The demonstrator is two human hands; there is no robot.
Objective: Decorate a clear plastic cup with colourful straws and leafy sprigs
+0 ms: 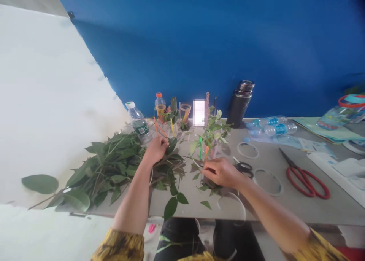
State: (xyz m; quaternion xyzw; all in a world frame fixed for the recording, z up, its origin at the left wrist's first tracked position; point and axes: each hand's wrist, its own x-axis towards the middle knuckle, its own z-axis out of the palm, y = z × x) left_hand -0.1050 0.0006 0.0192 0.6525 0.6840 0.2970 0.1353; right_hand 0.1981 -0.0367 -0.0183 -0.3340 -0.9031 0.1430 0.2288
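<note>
1. A grey table (pixel 285 211) stands before a blue wall (pixel 182 44); red-handled scissors (pixel 306 183) lie at my 3 o'clock;
2. My left hand (pixel 155 150) curls over leafy cuttings (pixel 108 169) at 11 o'clock; any grip is unclear;
3. My right hand (pixel 222 172) nearly closes at an upright leafy sprig (pixel 211 135), at 12 o'clock; what it pinches is unclear.

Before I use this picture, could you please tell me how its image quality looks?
In the head view, wide-angle distortion bends the table edge, glare washes out the white surface at left, a blurred bright patch hides something, and the blue wall goes soft at upper right.
</note>
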